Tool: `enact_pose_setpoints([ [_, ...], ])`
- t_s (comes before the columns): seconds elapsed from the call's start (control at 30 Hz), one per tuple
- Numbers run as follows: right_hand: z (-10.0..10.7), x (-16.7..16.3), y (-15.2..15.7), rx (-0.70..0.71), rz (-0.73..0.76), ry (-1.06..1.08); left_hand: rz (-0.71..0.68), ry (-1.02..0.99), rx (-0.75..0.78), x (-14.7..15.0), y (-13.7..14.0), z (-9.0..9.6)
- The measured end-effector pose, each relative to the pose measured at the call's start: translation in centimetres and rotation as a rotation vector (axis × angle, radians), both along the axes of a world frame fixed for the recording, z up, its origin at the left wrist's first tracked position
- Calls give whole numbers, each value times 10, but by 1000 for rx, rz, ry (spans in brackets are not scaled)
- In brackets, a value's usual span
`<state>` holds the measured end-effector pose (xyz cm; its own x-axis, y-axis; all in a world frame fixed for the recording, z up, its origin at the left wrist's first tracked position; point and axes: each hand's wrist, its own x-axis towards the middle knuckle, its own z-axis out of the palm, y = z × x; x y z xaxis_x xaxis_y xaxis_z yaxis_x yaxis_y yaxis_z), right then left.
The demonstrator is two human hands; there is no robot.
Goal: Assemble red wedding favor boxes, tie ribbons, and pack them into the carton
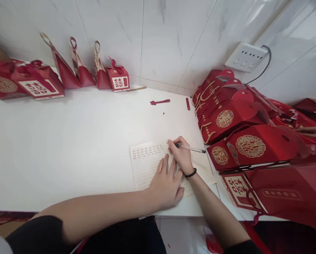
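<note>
We identify the white table [68, 148] as the surface beneath both hands. To the right of the pen grip, we find a row of large red boxes [250, 146], several with gold cords and printed characters. Far to the left of the grip and beyond it, a line of small red boxes and pouches [84, 76] stands along the tiled wall. Directly under the grip we locate the lined paper [144, 173], with rows of handwriting to the grip's left. Beyond the grip, to its right, a white power strip [246, 56] is mounted on the wall. The left hand [167, 183], just nearer than the grip, lies palm down on the paper, fingers spread, grasping nothing. The right hand [181, 153] is closed around the pen [193, 149], thumb and fingers pinched near its tip, barrel slanting rightward. Beyond the grip lies a thin red strip [160, 102].
</note>
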<state>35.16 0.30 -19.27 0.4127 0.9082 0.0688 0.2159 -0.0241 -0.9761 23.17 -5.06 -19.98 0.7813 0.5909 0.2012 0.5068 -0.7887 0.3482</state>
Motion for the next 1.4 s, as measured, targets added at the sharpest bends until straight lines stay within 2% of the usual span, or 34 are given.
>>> enact_pose_setpoints([
  [0.33, 3, -4, -8, -106, 54, -167, 10, -47, 51, 0, -3, 0],
  [0.73, 3, -2, -9, -99, 46, -269, 5, -78, 51, -2, -2, 3],
  [1.07, 3, -4, -9, -61, 23, -261, -3, -80, 29, -2, -2, 3],
  [1.27, 3, -4, -9, -123, 5, -201, -2, -72, 31, -2, -2, 3],
  [1.4, 3, -4, -9, -71, 9, -220, 5, -77, 51, -2, -2, 2],
])
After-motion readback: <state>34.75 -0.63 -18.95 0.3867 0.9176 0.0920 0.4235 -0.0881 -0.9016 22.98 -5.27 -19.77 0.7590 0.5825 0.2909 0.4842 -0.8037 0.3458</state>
